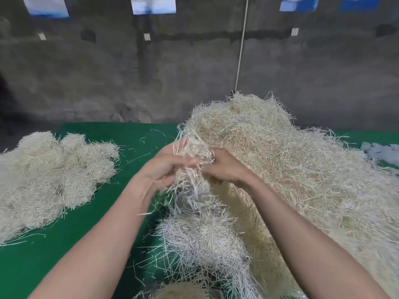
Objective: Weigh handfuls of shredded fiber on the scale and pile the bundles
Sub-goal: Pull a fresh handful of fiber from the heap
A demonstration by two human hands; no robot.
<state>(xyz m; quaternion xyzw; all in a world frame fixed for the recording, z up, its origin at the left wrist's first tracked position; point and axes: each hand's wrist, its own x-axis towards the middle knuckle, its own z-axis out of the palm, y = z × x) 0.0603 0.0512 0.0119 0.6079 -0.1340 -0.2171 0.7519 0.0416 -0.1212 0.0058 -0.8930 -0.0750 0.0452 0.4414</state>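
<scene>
Nearest, a loose tuft [205, 244] of whitish fiber lies on the green surface [54, 255]. Above it, the left hand [164, 167] and right hand [226, 167] hold a handful [192, 169] between them, the fingers of both curled into the strands. I judge this to be gathering, with weighing next, though no scale shows. Bare green lies open on the left, before the pile of bundles [47, 175]. The big heap [280, 169] crowds the right, reaching back toward the wall [108, 83].

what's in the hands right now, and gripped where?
A handful of shredded fiber, held by both hands at its middle: left hand on its left side, right hand on its right. Both ends hang loose.
</scene>
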